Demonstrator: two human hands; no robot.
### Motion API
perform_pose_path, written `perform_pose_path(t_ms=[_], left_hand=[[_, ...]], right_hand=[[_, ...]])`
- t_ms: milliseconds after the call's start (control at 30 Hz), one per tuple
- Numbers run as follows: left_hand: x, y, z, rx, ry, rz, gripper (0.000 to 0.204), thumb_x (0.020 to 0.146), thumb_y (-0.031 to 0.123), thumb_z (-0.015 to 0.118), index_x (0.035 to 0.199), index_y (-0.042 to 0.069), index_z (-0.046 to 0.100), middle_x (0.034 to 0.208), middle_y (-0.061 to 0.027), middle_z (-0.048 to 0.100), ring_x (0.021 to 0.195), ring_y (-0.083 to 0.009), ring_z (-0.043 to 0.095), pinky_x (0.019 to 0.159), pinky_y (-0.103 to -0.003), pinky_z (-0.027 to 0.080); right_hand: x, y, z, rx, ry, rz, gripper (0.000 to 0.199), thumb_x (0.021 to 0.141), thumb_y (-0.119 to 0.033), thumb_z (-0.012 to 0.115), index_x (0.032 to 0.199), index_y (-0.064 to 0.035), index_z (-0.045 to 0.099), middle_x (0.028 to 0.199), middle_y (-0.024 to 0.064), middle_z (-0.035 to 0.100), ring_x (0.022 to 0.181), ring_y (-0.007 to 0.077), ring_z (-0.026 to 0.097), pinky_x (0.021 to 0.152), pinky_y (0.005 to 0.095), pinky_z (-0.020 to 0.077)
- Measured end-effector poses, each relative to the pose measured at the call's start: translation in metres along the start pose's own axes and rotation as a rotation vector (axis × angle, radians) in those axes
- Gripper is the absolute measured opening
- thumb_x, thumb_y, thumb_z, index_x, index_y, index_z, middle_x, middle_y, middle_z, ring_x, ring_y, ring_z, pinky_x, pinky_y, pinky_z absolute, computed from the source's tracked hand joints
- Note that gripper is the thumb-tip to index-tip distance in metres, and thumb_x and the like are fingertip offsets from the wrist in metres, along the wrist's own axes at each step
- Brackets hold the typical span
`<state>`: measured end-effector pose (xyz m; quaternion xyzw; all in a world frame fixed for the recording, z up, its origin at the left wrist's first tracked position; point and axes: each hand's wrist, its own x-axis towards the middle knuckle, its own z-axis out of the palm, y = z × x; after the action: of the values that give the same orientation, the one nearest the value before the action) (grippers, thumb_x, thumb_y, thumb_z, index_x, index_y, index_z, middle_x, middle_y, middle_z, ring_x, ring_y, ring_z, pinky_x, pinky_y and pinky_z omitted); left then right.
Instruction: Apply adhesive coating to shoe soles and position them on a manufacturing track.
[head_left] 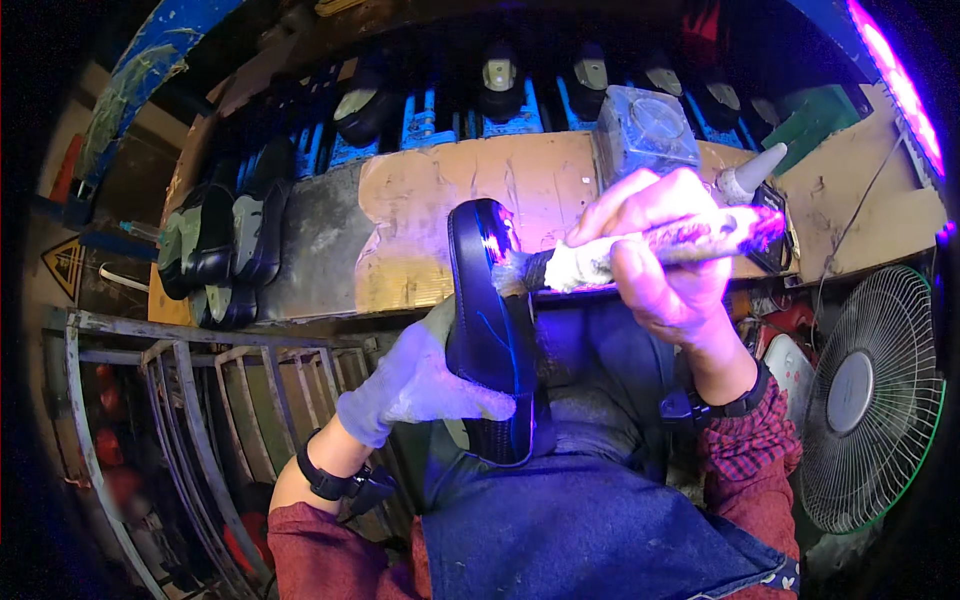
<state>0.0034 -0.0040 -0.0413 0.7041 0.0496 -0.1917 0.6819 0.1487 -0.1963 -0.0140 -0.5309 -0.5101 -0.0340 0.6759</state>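
Note:
My left hand (420, 372), in a pale work glove, is closed around the lower part of a black shoe (487, 335). The shoe is held above my apron with its toe pointing away from me, near the bench edge. My right hand (665, 245), bare, grips a brush (590, 268) by a thick, whitish, stained handle. Its bristles touch the right side of the shoe close to the toe, where the black surface shines under purple light. The sole is mostly hidden from this view.
Several black shoes with grey soles (258, 215) lean on the bench's left. Beyond the cardboard-covered bench (450, 205), more shoes sit on blue holders (515, 115). A cloudy square container (648, 135) and grey cone (752, 175) stand at the right. A fan (860, 395) and metal rack (180, 350) flank me.

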Motion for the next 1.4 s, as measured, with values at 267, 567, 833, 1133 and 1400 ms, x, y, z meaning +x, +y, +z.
perform_pose_path(t_ms=[267, 567, 833, 1133, 1400], left_hand=[[0.023, -0.017, -0.008, -0.287, 0.076, -0.055, 0.042, 0.073, 0.011, 0.073, 0.112, -0.001, 0.060, 0.088, -0.0107, 0.068, 0.077, -0.0134, 0.067, 0.070, -0.026, 0.054], [0.049, -0.042, -0.004, -1.174, -0.070, -0.006, 0.047, 0.098, 0.041, 0.042, 0.127, 0.004, 0.050, 0.117, -0.0111, 0.059, 0.102, -0.0185, 0.060, 0.092, -0.033, 0.049], [0.011, -0.062, 0.046, -1.331, 0.102, 0.097, 0.072, 0.089, 0.064, 0.040, 0.133, 0.007, 0.043, 0.113, -0.0123, 0.060, 0.097, -0.0243, 0.062, 0.087, -0.038, 0.051], [0.032, -0.079, 0.046, -1.016, 0.290, 0.042, 0.053, 0.094, 0.048, 0.047, 0.128, 0.008, 0.048, 0.110, -0.0063, 0.062, 0.094, -0.0163, 0.063, 0.082, -0.032, 0.053], [0.031, -0.073, 0.046, -1.099, 0.219, 0.053, 0.052, 0.097, 0.047, 0.041, 0.133, 0.008, 0.044, 0.116, -0.0056, 0.059, 0.101, -0.0165, 0.060, 0.088, -0.033, 0.049]], right_hand=[[-0.038, 0.010, 0.000, -0.072, -0.045, 0.129, 0.006, 0.078, 0.000, 0.068, 0.080, -0.0027, 0.062, 0.078, 0.0072, 0.062, 0.075, 0.0224, 0.064, 0.064, 0.0325, 0.0504], [-0.058, 0.027, -0.071, -0.412, 0.443, 0.487, 0.014, 0.089, -0.012, 0.061, 0.083, -0.0007, 0.057, 0.072, 0.0081, 0.061, 0.063, 0.0147, 0.061, 0.059, 0.0266, 0.0480], [-0.073, 0.042, -0.101, -0.857, 0.298, 0.397, 0.013, 0.088, -0.013, 0.062, 0.085, -0.0019, 0.056, 0.069, 0.0060, 0.058, 0.062, 0.0144, 0.057, 0.055, 0.0286, 0.0455], [-0.072, 0.022, -0.016, -0.128, 0.225, 0.568, 0.012, 0.094, -0.012, 0.054, 0.086, -0.0038, 0.052, 0.076, 0.0034, 0.060, 0.060, 0.0089, 0.057, 0.052, 0.0239, 0.0446], [0.029, 0.088, 0.025, -0.426, 0.154, 0.594, 0.028, 0.086, -0.030, 0.060, 0.083, -0.0032, 0.052, 0.068, 0.0147, 0.059, 0.064, 0.0292, 0.062, 0.058, 0.0394, 0.0454]])
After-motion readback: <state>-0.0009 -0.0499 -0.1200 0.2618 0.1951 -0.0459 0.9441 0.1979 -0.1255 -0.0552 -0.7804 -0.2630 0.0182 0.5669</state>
